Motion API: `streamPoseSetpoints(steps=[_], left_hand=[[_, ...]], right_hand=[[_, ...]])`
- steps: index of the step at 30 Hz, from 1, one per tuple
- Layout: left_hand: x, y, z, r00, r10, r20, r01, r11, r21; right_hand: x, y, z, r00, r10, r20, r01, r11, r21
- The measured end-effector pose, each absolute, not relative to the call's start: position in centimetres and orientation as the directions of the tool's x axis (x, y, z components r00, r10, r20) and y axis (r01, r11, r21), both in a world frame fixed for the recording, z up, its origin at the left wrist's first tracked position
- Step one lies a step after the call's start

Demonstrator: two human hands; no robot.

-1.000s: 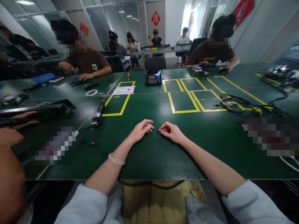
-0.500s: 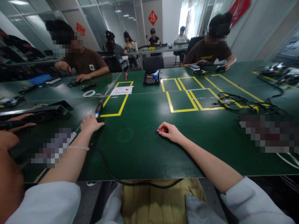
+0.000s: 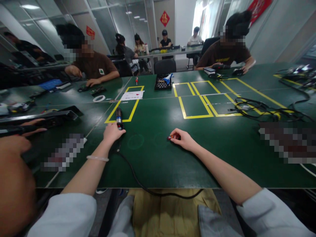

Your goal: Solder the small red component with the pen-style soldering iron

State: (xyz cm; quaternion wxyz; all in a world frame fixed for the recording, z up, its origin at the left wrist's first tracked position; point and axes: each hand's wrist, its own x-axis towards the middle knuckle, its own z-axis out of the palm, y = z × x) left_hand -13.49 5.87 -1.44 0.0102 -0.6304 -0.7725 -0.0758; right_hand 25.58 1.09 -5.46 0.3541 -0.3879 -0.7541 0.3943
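Observation:
My left hand (image 3: 113, 134) is closed around the rear end of a dark electric screwdriver (image 3: 118, 113) with a blue band, lying inside the left yellow-taped frame and pointing away from me. From its rear a black cord (image 3: 133, 172) runs back over the table's near edge. Well to the right, my right hand (image 3: 184, 139) pinches a small red-and-dark piece (image 3: 169, 138) just above or on the green tabletop. The fingers cover most of that piece, so its kind cannot be made out. Two faint rings mark the table between my hands.
A black tray (image 3: 163, 86) with a blue-and-white item stands at the back. A white sheet (image 3: 132, 95) lies in the left taped frame. Coiled black cables (image 3: 251, 107) lie at right. Co-workers sit across the table, and another person's arm (image 3: 16, 171) reaches in at left.
My left hand has moved right with the electric screwdriver, from outside the left taped frame to inside it; the tool now points straighter ahead. My right hand stays nearly still.

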Motion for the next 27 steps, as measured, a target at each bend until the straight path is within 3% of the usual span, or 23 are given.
streamPoseSetpoints(steps=[3,14,21,27], left_hand=[[-8.8,5.0,-1.5,-0.184,0.976,0.118,0.982,0.176,0.074],[5.6,1.4,-2.5,0.235,0.948,0.216,0.953,-0.268,0.139],[7.4,-0.2,-2.9,0.376,0.898,0.230,0.883,-0.422,0.207],[7.2,-0.3,-2.9,0.394,0.890,0.229,0.870,-0.441,0.219]], right_hand=[[25.7,1.1,-5.4,-0.458,0.848,0.267,0.271,0.419,-0.866],[25.9,1.5,-5.7,-0.397,0.833,0.385,0.356,0.527,-0.772],[25.9,1.5,-5.9,-0.387,0.840,0.380,0.440,0.531,-0.724],[25.7,1.5,-5.9,-0.429,0.825,0.369,0.453,0.549,-0.702]])
